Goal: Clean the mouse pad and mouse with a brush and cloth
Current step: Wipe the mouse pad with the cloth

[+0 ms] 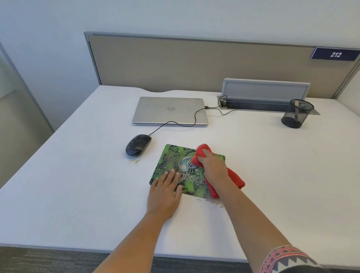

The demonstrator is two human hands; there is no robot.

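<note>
The flat left hand [165, 192] presses the thin, bendy mouse pad [177, 169] still, while the right hand [212, 168] grips the soft red cloth [200, 154].

The red cloth [236, 179] hides the near-right corner of the mouse pad [167, 156].

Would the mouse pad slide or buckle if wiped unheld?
Likely slide: the pad lies thin and flat on the smooth desk, and the left hand presses it down while the right hand grips the cloth on it. Lifted by an edge, it would probably droop.
</note>
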